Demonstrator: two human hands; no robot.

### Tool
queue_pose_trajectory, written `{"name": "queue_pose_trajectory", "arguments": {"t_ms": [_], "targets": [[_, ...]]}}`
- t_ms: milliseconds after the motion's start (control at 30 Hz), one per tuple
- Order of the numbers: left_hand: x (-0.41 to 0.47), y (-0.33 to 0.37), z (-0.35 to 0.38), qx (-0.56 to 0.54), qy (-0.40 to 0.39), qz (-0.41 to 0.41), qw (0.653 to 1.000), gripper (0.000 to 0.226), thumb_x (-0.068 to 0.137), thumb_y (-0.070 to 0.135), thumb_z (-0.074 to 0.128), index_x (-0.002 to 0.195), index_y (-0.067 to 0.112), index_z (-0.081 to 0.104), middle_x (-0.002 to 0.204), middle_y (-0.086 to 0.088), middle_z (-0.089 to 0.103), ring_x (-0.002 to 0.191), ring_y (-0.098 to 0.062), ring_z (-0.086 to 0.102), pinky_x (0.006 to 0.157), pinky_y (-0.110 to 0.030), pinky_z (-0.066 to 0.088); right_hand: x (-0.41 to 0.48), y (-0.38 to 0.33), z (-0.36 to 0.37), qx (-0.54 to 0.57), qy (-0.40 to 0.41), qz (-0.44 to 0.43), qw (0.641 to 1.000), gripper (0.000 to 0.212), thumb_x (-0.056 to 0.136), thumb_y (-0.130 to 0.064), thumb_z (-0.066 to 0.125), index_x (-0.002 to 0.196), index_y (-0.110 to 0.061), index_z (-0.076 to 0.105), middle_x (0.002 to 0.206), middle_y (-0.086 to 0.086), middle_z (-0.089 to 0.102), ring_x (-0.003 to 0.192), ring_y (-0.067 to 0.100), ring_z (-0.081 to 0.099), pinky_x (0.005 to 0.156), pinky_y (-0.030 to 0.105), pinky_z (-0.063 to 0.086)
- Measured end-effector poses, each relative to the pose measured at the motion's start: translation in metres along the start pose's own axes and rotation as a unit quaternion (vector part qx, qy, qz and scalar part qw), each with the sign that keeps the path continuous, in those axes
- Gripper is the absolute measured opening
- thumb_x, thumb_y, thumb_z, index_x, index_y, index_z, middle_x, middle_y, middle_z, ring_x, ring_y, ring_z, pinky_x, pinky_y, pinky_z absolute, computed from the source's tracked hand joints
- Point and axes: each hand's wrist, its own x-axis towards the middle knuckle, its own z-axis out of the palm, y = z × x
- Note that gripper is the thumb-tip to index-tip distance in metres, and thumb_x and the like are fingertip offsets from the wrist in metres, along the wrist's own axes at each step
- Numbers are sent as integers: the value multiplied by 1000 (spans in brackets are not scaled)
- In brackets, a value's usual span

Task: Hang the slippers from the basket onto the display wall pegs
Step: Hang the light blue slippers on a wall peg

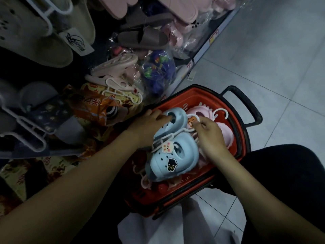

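In the lower middle of the view, a red plastic basket (154,196) with slotted walls and a black loop handle (246,106) at its 1 o'clock corner sits on pale glossy floor tiles (263,59). The blue slippers (175,155) lie on top inside it: smooth, rounded foam clogs with small holes across the toe, joined by a thin white hanger (163,139). One carries a rabbit-shaped charm (167,147) and a black charm (171,165). Pink slippers (226,136) of the same rounded shape lie under them at the basket's 3 o'clock side, beside a curved white hook (219,111).

The left hand (151,124) grips the farther blue clog at 11 o'clock in the basket, fingers curled over its rim with one tucked into the opening. The right hand (211,136) has its fingers bent, the fingertips pinching the white hanger next to a small orange charm (190,122).

At 10 o'clock in the view, beige slippers (44,41) hang on the display wall. At 12 o'clock are matte grey-brown slides (144,39), and below them a crinkled clear bag holds something dark blue (158,71). A shiny orange packet (95,106) lies at 9 o'clock from the basket.
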Motion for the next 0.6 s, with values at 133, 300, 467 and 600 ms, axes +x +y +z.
{"name": "queue_pose_trajectory", "arguments": {"t_ms": [133, 300, 467, 600], "targets": [[12, 5, -15, -44, -141, -42, 988, 112, 67, 38, 78, 151, 33, 4, 144, -12, 30, 127, -35, 42, 96, -41, 46, 8, 3, -11, 25, 3, 17, 1000, 28, 100, -21, 46, 78, -6, 53, 64, 5, 49, 59, 10, 42, 59, 34, 32], [-12, 31, -15, -1, -84, -48, 995, 99, 67, 46, 74, 144, 16, 19, 129, -14, 39, 115, -36, 44, 91, -44, 42, 25, 0, -28, -7, -24, -50, 998, 26, 102, -17, 41, 96, -7, 64, 91, 7, 65, 83, 17, 58, 75, 32, 44], [-27, 24, -11, -47, -10, -2, 999, 95, 54, 54, 73, 132, 17, 32, 130, -5, 23, 122, -29, 29, 100, -41, 38, 42, 7, -19, -37, -21, -96, 995, 25, 102, -14, 43, 87, -4, 60, 80, 3, 60, 80, 20, 55, 71, 32, 39], [-34, 16, 7, -129, 17, 21, 991, 123, 45, 47, 86, 145, 21, 20, 144, 1, 17, 129, -24, 26, 103, -37, 40, 50, 6, -19, 22, -2, -19, 1000, 18, 98, -15, 49, 97, -15, 67, 87, 1, 69, 91, 15, 62, 78, 18, 43]]}}
